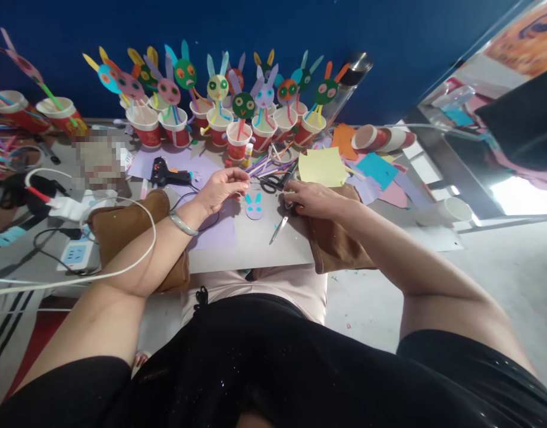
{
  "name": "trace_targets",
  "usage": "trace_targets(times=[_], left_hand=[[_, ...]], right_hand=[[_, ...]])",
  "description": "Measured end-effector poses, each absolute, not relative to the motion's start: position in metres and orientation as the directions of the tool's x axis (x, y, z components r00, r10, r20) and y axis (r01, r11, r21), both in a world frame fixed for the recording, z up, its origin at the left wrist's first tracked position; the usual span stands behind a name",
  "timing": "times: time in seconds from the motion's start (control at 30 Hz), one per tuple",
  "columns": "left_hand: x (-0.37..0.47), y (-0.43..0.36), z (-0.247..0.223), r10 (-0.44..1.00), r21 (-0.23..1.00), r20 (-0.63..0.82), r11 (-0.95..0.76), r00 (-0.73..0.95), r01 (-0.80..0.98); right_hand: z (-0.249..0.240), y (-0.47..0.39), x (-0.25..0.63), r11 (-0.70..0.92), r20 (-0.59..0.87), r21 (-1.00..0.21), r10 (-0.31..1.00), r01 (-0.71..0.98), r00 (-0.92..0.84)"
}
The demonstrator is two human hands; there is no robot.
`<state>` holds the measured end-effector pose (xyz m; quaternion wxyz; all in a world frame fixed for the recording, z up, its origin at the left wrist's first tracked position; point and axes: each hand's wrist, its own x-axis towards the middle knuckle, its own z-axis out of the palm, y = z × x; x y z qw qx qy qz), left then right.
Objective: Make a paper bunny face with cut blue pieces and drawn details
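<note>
My left hand is pinched just above and left of a small lilac paper rabbit face with blue ears, lying on the grey table. Whatever sits between its fingertips is too small to make out. My right hand has its fingers curled over the handle end of small silver scissors; their blades point toward me on the tabletop. Just beyond lie black-handled scissors. A black glue gun rests left of my left hand on purple paper.
Paper cups with rabbit figures line the back by the blue wall. Yellow sheets and coloured scraps lie right. A white cable loops over my left forearm near a power strip. Brown cushions sit under both forearms.
</note>
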<state>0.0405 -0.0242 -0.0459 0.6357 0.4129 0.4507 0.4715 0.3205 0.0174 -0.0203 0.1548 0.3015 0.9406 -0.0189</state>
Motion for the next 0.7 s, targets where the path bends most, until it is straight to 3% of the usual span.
trace_targets(times=[0.1,0.2,0.3,0.37,0.5,0.7], left_hand=[[0.041,-0.024,-0.045,0.973,0.948,-0.196,0.219,0.12,-0.23],[0.042,-0.025,-0.044,0.974,0.946,-0.193,0.217,0.117,-0.243],[0.041,-0.026,-0.044,0.973,0.941,-0.191,0.218,0.127,-0.259],[0.041,-0.026,-0.044,0.974,0.94,-0.196,0.22,0.116,-0.262],[0.04,-0.025,-0.045,0.971,0.938,-0.213,0.234,0.108,-0.254],[0.038,-0.022,-0.053,0.976,0.945,-0.179,0.205,0.124,-0.254]], right_hand=[[-0.017,0.019,0.331,0.811,-0.218,-0.078,0.553,0.579,-0.804],[-0.011,0.019,0.332,0.714,-0.036,-0.385,0.621,0.585,-0.783],[-0.006,0.017,0.319,0.439,0.095,-0.806,0.758,0.397,-0.645],[-0.004,0.014,0.305,0.233,0.087,-0.951,0.832,0.202,-0.549],[-0.003,0.007,0.274,0.006,0.03,-0.998,0.936,-0.07,-0.351],[-0.024,0.001,0.243,-0.137,-0.04,-0.974,0.89,-0.183,-0.454]])
